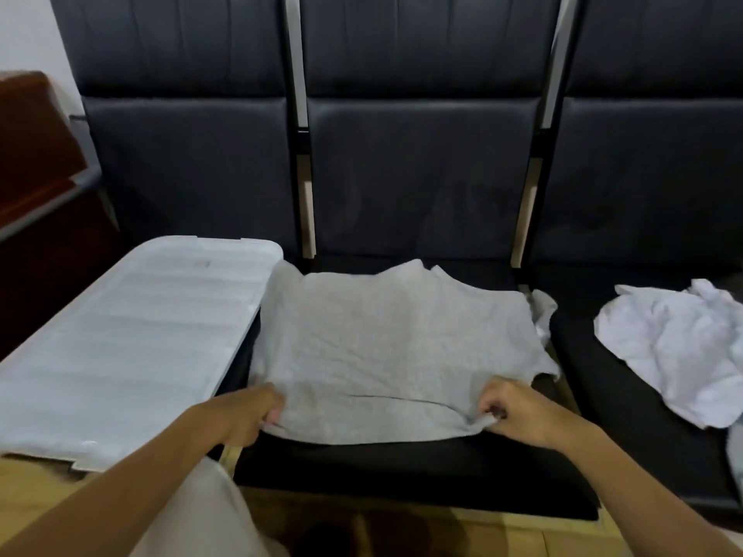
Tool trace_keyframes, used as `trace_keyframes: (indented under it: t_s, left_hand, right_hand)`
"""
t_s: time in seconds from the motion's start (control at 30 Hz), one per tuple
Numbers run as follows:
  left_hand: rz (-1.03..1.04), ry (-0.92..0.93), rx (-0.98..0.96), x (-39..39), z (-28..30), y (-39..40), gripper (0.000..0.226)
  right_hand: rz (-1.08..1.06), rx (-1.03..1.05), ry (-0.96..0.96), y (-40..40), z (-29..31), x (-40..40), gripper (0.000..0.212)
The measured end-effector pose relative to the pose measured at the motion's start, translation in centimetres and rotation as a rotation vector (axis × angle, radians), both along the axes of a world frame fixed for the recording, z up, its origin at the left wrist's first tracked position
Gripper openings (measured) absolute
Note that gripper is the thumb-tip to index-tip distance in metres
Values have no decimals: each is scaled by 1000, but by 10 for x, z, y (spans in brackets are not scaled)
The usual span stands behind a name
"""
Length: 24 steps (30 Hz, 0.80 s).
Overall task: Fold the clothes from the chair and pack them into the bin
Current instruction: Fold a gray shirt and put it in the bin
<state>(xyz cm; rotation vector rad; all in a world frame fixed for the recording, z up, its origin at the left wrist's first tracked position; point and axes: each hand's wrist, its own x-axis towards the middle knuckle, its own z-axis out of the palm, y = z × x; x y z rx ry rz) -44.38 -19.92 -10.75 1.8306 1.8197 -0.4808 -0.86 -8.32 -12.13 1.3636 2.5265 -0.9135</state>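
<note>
A light grey knit garment [386,347] lies spread flat on the middle black padded seat [402,472] of a row of dark chairs. The left hand [245,416] pinches its near left corner, and the right hand [514,412] pinches its near right corner, fingers curled into the fabric. A white ribbed plastic bin lid [132,335] lies just to the left, touching the garment's edge; a crumpled white cloth [675,347] rests on the right seat.
</note>
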Motion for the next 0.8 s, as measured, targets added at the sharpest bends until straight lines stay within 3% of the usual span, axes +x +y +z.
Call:
trace_keyframes:
  t_s: [0.07,0.13,0.2,0.3,0.4,0.47,0.57,0.67,0.8]
  left_hand:
    - [5,6,-113,0,3,-3,36]
    - [-52,70,-188,10,19,10,23]
    - [-80,83,-212,29,32,27,17]
    - [-87,-39,-80,70,32,65,18]
    - [-77,-203,44,128,18,111,15]
    - [-112,-280,128,175,9,141,7]
    - [-183,-337,223,237,-6,178,24]
    - [-319,-316,305,290,-9,216,39]
    - [-317,-288,342,342,-12,271,59]
  right_hand:
    - [22,-169,2,-10,15,-1,15]
    - [3,-444,43,-15,33,2,32]
    - [-31,-533,56,-10,40,7,41]
    - [-300,-276,116,19,25,21,34]
    - [-611,31,-77,42,17,35,35]
    - [-786,30,-157,45,15,41,44]
    - [-852,-138,-144,46,5,38,69]
    - [-962,-310,192,50,-2,35,70]
    - [-1331,-395,885,60,-9,34,32]
